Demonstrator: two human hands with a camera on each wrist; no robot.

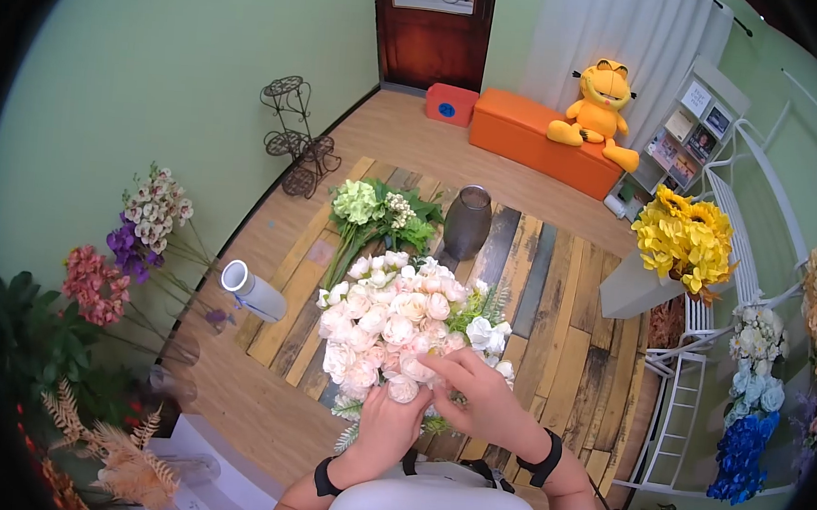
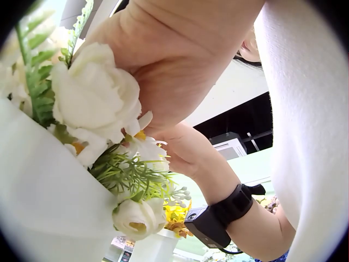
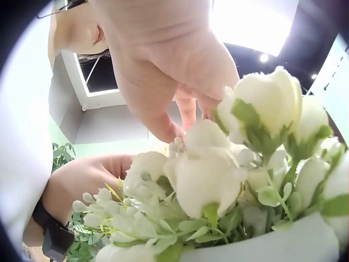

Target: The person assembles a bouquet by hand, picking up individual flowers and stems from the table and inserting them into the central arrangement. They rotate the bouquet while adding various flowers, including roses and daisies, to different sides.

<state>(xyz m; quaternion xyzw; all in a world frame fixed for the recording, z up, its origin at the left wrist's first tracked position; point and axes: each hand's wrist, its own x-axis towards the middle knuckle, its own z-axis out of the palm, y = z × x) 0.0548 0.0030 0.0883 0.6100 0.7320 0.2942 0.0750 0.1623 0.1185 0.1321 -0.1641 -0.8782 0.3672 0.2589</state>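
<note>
A dense bouquet of pale pink and white flowers (image 1: 394, 320) with green sprigs fills the middle of the table, in a white vase (image 2: 49, 185) seen in the left wrist view. At its near edge the left hand (image 1: 390, 426) touches the lower blossoms, its fingertips hidden among them. Just to the right, the right hand (image 1: 488, 407) reaches over the blossoms with index finger and thumb apart, fingertips at the petals. The right wrist view shows the right hand (image 3: 169, 65) above a white blossom (image 3: 204, 174), its fingers pointing down.
Behind the bouquet are green stems with a pale green bloom (image 1: 358, 201) and a dark glass vase (image 1: 468, 223). A white vase (image 1: 252, 291) stands left, yellow flowers (image 1: 682, 238) in a tall pot right. More flowers line both sides; an orange bench (image 1: 539, 149) is at the back.
</note>
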